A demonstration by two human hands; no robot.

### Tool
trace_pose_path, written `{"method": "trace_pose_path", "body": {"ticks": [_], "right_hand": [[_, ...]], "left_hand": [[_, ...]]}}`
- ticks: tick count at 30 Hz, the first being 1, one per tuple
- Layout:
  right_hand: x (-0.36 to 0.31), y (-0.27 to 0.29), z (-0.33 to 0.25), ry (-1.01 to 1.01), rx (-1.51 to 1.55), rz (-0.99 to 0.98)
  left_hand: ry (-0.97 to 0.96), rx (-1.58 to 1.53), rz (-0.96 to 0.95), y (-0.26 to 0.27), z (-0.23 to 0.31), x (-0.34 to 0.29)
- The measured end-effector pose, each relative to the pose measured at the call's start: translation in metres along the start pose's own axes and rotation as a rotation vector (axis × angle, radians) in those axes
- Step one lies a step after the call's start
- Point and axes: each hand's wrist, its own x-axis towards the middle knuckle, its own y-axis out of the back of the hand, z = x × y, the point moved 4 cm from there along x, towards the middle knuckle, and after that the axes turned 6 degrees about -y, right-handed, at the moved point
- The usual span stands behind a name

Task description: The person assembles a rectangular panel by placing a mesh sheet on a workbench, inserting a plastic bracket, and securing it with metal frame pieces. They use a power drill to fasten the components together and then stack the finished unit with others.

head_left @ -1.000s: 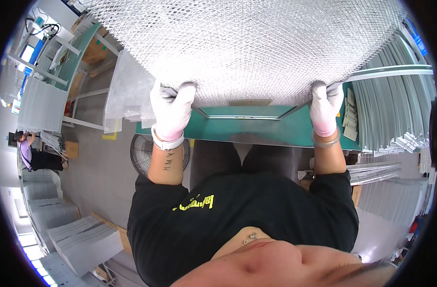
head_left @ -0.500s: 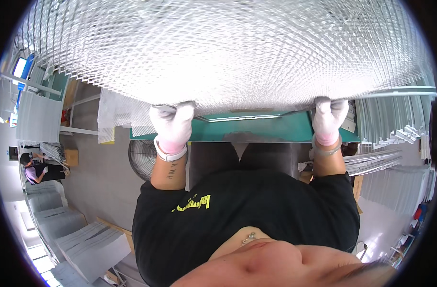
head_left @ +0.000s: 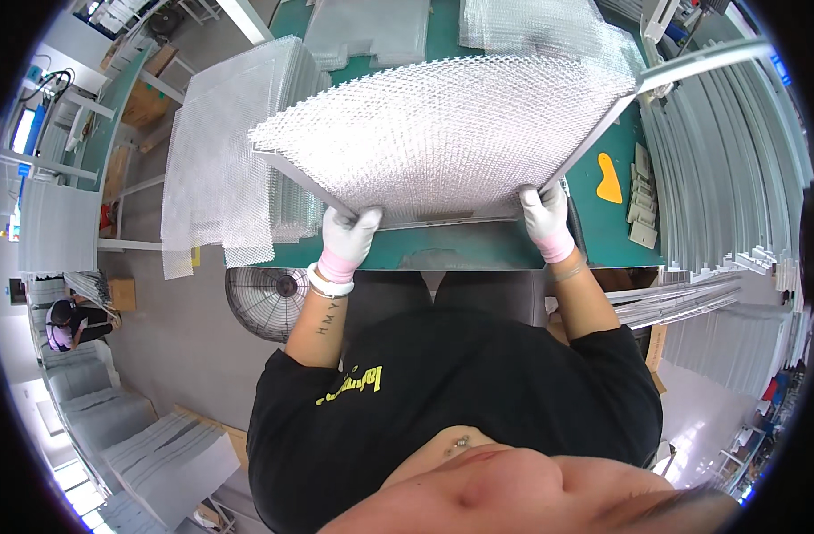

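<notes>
A silvery expanded-metal mesh sheet (head_left: 451, 133) lies in front of me, tilted over the green worktable. Pale metal frame strips (head_left: 307, 181) run along its left, right and near sides. My left hand (head_left: 346, 242), in a white glove, is closed on the near left corner, thumb on top of the mesh. At the near right corner my right hand (head_left: 547, 222), also gloved, grips the edge the same way. The fingers under both corners are hidden. A longer pale rail (head_left: 714, 62) sticks out to the right from the sheet's far right corner.
Stacked mesh sheets (head_left: 215, 147) overhang the green table (head_left: 478, 247) at left; more mesh (head_left: 367, 31) lies at the back. A yellow scraper (head_left: 608, 178), small metal pieces (head_left: 641, 205) and a rack of long strips (head_left: 718, 169) are at right. A floor fan (head_left: 266, 301) stands left; another person (head_left: 64, 320) is beyond.
The mesh sheet has come down from close before my view to low over the table, showing its frame strips and the tabletop. Both hands keep their hold and have moved slightly inward and lower.
</notes>
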Motion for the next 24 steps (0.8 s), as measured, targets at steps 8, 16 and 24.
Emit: {"method": "trace_pose_path", "body": {"ticks": [8, 16, 24], "right_hand": [[-0.001, -0.004, -0.006, -0.139, -0.299, -0.273], [0.000, -0.003, -0.002, 0.010, -0.619, -0.557], [-0.022, -0.021, -0.065, -0.173, -0.321, -0.210]], "left_hand": [[-0.024, 0.199, -0.246, -0.006, -0.005, 0.001], [0.129, -0.053, -0.558, -0.012, 0.008, -0.003], [-0.129, -0.257, 0.215, -0.030, -0.006, 0.012]]}}
